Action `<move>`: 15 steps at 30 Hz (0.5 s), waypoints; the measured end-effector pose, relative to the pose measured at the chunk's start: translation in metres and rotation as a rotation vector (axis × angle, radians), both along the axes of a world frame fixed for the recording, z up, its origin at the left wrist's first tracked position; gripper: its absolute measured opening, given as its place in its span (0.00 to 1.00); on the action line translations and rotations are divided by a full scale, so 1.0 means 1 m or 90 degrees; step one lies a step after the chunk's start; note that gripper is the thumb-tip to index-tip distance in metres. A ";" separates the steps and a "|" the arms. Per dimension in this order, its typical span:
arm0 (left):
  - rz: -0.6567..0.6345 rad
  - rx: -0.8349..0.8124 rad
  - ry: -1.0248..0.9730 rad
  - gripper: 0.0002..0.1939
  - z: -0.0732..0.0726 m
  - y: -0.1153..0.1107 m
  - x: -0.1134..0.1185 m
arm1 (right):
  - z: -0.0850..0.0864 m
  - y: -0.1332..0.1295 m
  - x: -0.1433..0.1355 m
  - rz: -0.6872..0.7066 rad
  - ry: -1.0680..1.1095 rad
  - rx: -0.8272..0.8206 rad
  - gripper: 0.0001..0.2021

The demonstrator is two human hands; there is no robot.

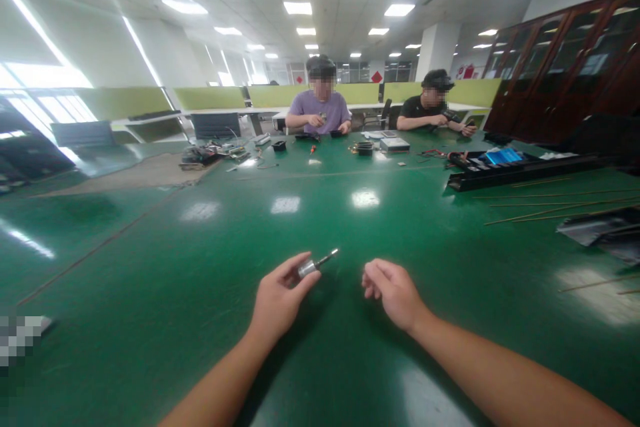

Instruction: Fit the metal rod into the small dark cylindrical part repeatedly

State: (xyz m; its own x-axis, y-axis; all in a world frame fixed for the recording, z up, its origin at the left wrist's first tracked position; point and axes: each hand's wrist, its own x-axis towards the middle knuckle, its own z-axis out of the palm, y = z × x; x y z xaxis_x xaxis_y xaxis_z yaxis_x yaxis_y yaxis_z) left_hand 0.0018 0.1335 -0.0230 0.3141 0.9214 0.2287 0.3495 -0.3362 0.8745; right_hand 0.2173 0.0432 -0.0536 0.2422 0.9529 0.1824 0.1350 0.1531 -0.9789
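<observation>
Between the thumb and fingers of my left hand (pixel 283 293) is a small silver metal cylinder with a thin shaft (pixel 309 269), which looks like a small motor. Its dark shaft ends in a bright tip and points up and to the right, toward my other hand. My right hand (pixel 393 287) is a short way to the right, apart from the cylinder. Its fingers are curled in and the thumb presses against them; whatever they may hold is hidden. Both hands are above the green table (pixel 320 213).
Across the table sit a person in a purple shirt (pixel 320 110) and another in black (pixel 425 107). Parts are heaped at the far left (pixel 203 153). A long black channel (pixel 520 170), thin rods (pixel 555 203) and dark pieces (pixel 607 230) lie to the right.
</observation>
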 end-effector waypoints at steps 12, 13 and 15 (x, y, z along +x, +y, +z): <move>0.123 -0.153 0.027 0.33 0.027 0.006 -0.085 | 0.001 0.002 -0.009 0.045 0.002 -0.007 0.23; 0.151 -0.134 0.079 0.33 0.028 0.003 -0.104 | 0.002 0.001 -0.009 0.044 0.002 -0.007 0.23; 0.212 -0.087 0.181 0.32 0.026 -0.008 -0.142 | 0.004 0.000 -0.009 0.039 -0.004 -0.012 0.21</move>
